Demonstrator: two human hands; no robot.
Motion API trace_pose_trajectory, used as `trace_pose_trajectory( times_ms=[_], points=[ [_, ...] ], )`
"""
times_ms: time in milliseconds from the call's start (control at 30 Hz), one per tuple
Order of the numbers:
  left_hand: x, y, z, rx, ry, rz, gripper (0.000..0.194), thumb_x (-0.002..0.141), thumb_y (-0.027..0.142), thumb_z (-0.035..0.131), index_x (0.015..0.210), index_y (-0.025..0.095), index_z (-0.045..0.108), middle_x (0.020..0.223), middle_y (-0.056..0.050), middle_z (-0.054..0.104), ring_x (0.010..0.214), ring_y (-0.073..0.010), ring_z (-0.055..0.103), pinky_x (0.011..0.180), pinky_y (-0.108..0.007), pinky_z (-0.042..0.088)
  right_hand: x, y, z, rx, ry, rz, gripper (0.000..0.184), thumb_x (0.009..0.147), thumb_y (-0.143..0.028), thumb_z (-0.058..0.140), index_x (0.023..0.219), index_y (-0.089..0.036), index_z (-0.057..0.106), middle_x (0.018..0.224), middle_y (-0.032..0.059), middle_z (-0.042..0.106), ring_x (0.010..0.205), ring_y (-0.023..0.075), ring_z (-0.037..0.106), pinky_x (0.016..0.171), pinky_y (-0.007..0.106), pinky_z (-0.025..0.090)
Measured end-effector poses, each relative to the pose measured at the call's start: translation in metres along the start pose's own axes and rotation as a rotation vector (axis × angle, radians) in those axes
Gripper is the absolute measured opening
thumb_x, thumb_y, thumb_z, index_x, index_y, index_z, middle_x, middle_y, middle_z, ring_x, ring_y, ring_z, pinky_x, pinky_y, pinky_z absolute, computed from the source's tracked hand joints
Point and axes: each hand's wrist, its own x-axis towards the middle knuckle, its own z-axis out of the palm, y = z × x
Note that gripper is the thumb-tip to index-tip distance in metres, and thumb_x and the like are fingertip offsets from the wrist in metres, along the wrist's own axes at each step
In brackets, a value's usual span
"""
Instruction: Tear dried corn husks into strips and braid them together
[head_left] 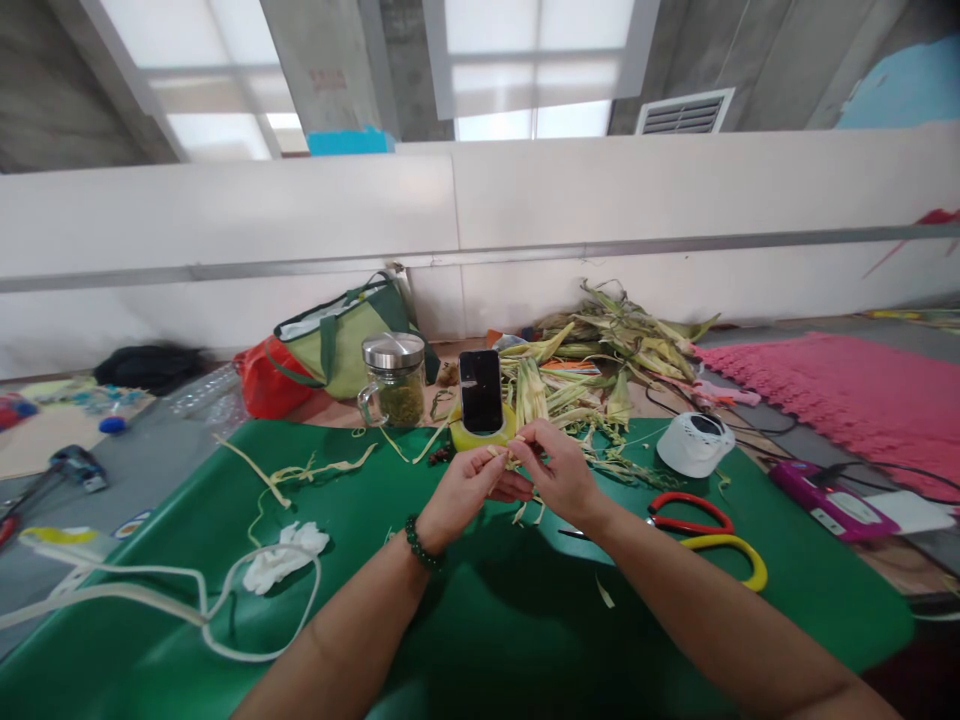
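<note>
My left hand [474,478] and my right hand [553,468] meet above the green mat [480,640]. Both are closed, pinching a pale strip of corn husk [501,456] between the fingertips; its exact shape is partly hidden by the fingers. Just beyond them a dark-screened phone [481,392] stands upright by a yellow round holder [480,440]. Loose corn husks [559,392] lie behind my right hand. Scissors with one red and one yellow handle [724,543] rest near my right forearm, their blades partly covered by it.
A lidded glass jar [401,395] stands at the back left, beside a green bag [330,340]. White cord [206,620] loops around crumpled tissue [289,555] at left. On the right are a white roll [695,446], a purple power strip [832,500] and pink cloth [847,400].
</note>
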Motion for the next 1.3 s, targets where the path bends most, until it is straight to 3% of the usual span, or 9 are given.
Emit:
trace_pose_trajectory(
  times_ms=[167, 300, 467, 667, 800, 900, 1067, 1200, 1300],
  points=[
    [0.0, 0.001, -0.001, -0.013, 0.013, -0.022, 0.044, 0.059, 0.052, 0.073, 0.076, 0.013, 0.062, 0.063, -0.006, 0.07, 0.063, -0.0196, 0.068, 0.065, -0.03, 0.053, 0.001, -0.005, -0.004, 0.055, -0.131, 0.098, 0.022, 0.089, -0.03, 0.045, 0.072, -0.019, 0.055, 0.063, -0.0009, 0.054, 0.056, 0.011, 0.048, 0.053, 0.022, 0.037],
    [0.002, -0.002, 0.0, 0.04, 0.056, 0.035, 0.041, 0.061, 0.052, 0.071, 0.068, 0.013, 0.062, 0.059, -0.004, 0.068, 0.056, -0.0175, 0.065, 0.06, -0.029, 0.052, 0.002, -0.007, -0.004, 0.142, -0.136, 0.106, 0.014, 0.081, -0.03, 0.058, 0.076, -0.018, 0.06, 0.071, 0.0012, 0.059, 0.067, 0.0131, 0.053, 0.059, 0.023, 0.042],
    [0.001, -0.001, 0.003, 0.16, 0.021, 0.03, 0.039, 0.065, 0.052, 0.068, 0.061, 0.014, 0.061, 0.051, -0.002, 0.063, 0.049, -0.0134, 0.06, 0.054, -0.025, 0.049, 0.008, -0.001, -0.009, 0.222, -0.19, 0.14, 0.019, 0.078, -0.028, 0.061, 0.062, -0.017, 0.06, 0.061, -0.0009, 0.055, 0.058, 0.0107, 0.049, 0.054, 0.022, 0.038],
    [0.001, 0.0, 0.0, 0.204, 0.049, 0.037, 0.046, 0.065, 0.059, 0.065, 0.056, 0.014, 0.056, 0.048, -0.001, 0.059, 0.045, -0.0108, 0.055, 0.051, -0.023, 0.046, 0.01, 0.003, -0.02, -0.009, -0.238, 0.019, 0.032, 0.085, -0.03, 0.053, 0.055, -0.016, 0.056, 0.054, -0.0018, 0.047, 0.053, 0.0095, 0.043, 0.051, 0.022, 0.031],
    [0.001, 0.001, -0.005, 0.18, -0.006, 0.006, 0.046, 0.059, 0.059, 0.069, 0.064, 0.014, 0.059, 0.049, 0.002, 0.058, 0.047, -0.0112, 0.055, 0.051, -0.024, 0.047, 0.005, -0.003, -0.018, -0.078, -0.132, -0.078, 0.035, 0.087, -0.029, 0.049, 0.054, -0.017, 0.052, 0.056, -0.0004, 0.046, 0.055, 0.0108, 0.044, 0.053, 0.023, 0.033],
    [0.0, 0.004, -0.008, 0.136, -0.072, -0.075, 0.047, 0.058, 0.058, 0.071, 0.067, 0.013, 0.062, 0.052, 0.0, 0.061, 0.05, -0.0126, 0.059, 0.054, -0.025, 0.048, 0.003, -0.004, -0.014, -0.056, -0.076, -0.053, 0.035, 0.087, -0.029, 0.05, 0.054, -0.017, 0.051, 0.055, -0.0006, 0.046, 0.054, 0.011, 0.045, 0.053, 0.024, 0.033],
    [0.0, 0.003, -0.009, 0.008, 0.014, -0.126, 0.046, 0.062, 0.055, 0.071, 0.08, 0.013, 0.066, 0.071, -0.008, 0.071, 0.068, -0.0169, 0.067, 0.056, -0.021, 0.045, 0.012, 0.008, -0.021, -0.031, -0.085, 0.015, 0.028, 0.087, -0.029, 0.049, 0.063, -0.018, 0.056, 0.059, 0.0008, 0.053, 0.056, 0.0128, 0.05, 0.055, 0.025, 0.039],
    [0.002, 0.003, -0.009, -0.085, 0.092, -0.127, 0.046, 0.066, 0.055, 0.067, 0.086, 0.013, 0.066, 0.073, -0.008, 0.071, 0.074, -0.0176, 0.067, 0.062, -0.023, 0.048, 0.015, 0.006, -0.032, -0.082, 0.035, -0.23, 0.017, 0.085, -0.018, 0.047, 0.092, -0.021, 0.062, 0.087, 0.0066, 0.061, 0.083, 0.0191, 0.055, 0.075, 0.033, 0.045],
    [0.002, 0.003, -0.008, -0.121, 0.107, -0.054, 0.038, 0.066, 0.05, 0.068, 0.076, 0.014, 0.064, 0.064, -0.003, 0.065, 0.066, -0.0146, 0.062, 0.064, -0.024, 0.048, 0.011, -0.004, -0.027, -0.197, -0.185, -0.488, 0.019, 0.08, -0.012, 0.051, 0.091, -0.022, 0.063, 0.091, 0.0065, 0.062, 0.086, 0.02, 0.052, 0.078, 0.035, 0.043]
  ],
)
